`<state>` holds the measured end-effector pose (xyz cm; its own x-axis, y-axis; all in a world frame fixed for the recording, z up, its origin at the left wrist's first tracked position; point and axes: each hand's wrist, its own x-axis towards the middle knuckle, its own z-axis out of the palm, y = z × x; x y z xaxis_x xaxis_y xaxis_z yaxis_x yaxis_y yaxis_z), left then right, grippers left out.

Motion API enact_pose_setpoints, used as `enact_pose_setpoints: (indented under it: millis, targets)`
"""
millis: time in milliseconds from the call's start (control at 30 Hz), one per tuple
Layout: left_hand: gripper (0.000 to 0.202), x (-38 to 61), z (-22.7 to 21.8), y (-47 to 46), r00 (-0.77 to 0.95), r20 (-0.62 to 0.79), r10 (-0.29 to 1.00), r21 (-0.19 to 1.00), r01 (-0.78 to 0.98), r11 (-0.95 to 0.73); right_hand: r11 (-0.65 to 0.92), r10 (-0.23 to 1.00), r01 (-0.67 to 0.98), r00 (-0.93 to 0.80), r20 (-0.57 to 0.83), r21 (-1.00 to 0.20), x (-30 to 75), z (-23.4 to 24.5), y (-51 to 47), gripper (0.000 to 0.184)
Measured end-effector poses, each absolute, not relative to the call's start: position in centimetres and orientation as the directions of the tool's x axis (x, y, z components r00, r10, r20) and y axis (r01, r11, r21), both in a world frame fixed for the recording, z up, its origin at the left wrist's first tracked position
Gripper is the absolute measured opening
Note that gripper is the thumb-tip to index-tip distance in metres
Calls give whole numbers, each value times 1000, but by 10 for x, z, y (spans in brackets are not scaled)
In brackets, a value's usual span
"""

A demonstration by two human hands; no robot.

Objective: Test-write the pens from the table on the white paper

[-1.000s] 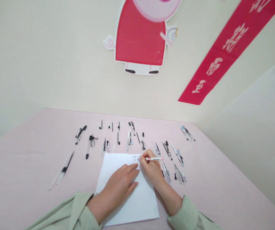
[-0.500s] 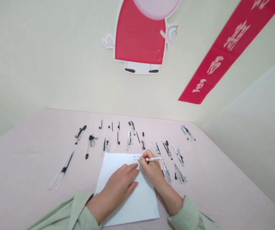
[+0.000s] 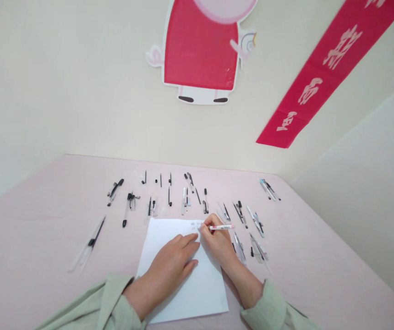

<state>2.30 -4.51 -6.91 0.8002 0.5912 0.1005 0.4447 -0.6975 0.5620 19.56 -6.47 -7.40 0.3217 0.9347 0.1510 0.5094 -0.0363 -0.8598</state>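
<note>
A sheet of white paper [image 3: 190, 293] lies on the pink-covered table in front of me, with a few small dark marks near its top edge. My left hand [image 3: 172, 259] rests flat on the paper, fingers stretched toward the upper right. Close beside it, my right hand [image 3: 216, 238] pinches a white and pink pen [image 3: 222, 227]. The pen's tip end is at the marks and is mostly hidden by my fingers, while its back end points right.
Disassembled pens [image 3: 92, 243] lie to the left, with black caps and refills [image 3: 169, 197] in groups behind the paper. More pen parts [image 3: 259, 250] lie right of my right hand, and a cluster of pens [image 3: 269, 189] sits at the far right. A wall [image 3: 114, 114] stands behind the table [image 3: 28, 256].
My right hand stays at the top of the paper with the pen, and the dark marks there look slightly changed. The view has shifted a little. My left hand has not visibly moved.
</note>
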Motion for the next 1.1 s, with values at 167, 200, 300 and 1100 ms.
enact_pose_setpoints:
  millis: [167, 200, 300, 1100]
  targets:
    - [30, 23, -68, -45, 805, 84, 587, 561, 449, -695, -29, 920, 524, 347, 183, -851, 196, -75, -63, 8]
    - [30, 23, -67, -45, 806, 80, 587, 561, 451, -695, -29, 918, 529, 350, 188, -848, 196, -75, -63, 8]
    - [30, 23, -66, -46, 807, 75, 585, 548, 457, -701, -22, 916, 539, 349, 199, -842, 196, -76, -63, 7]
    - [30, 22, -65, -46, 815, 78, 575, 486, 472, -735, -63, 916, 567, 359, 178, -821, 198, -76, -63, 8]
